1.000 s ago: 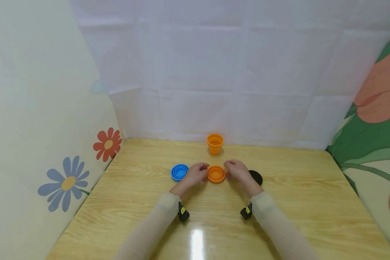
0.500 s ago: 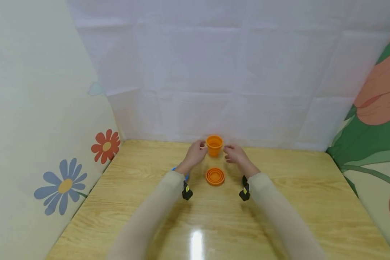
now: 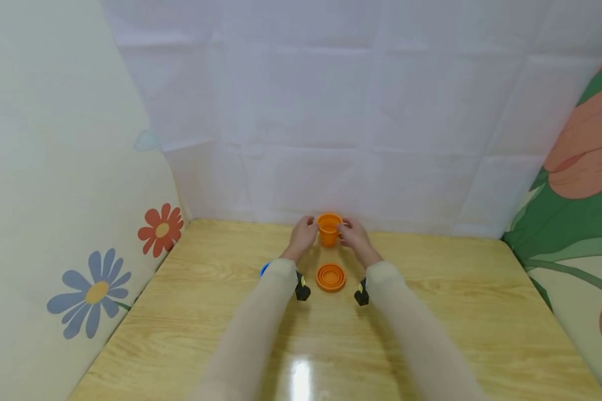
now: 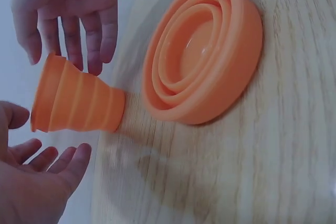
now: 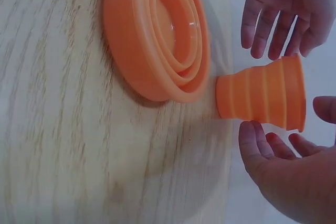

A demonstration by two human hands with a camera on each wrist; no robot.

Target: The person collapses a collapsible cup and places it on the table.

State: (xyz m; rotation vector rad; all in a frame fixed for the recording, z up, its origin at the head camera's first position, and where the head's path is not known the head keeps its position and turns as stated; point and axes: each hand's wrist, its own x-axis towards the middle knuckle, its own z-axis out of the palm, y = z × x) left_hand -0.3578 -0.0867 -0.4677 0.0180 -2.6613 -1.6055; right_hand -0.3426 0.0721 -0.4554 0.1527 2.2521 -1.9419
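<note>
An orange collapsible cup (image 3: 328, 239) stands extended and upright near the back edge of the table, its ribbed wall tapering to the base. My left hand (image 3: 301, 238) is at its left side, fingers spread and loosely bent, with a gap to the wall in the left wrist view. On the other side, my right hand (image 3: 355, 238) has its fingertips right at the cup wall, palm facing it. Neither hand is curled round the cup (image 4: 79, 98). In front of it lies a second orange collapsible cup (image 3: 331, 287), folded flat into rings.
Part of a blue folded cup (image 3: 264, 269) shows beside the left sleeve (image 3: 266, 312). A white cloth (image 3: 301, 111) hangs just behind the table (image 3: 481, 312). A flower-painted wall (image 3: 80, 139) borders the left side.
Both hands have moved away from the flat orange cup to the standing one at the back, then closed in on its sides. The right arm now covers the black disc.
</note>
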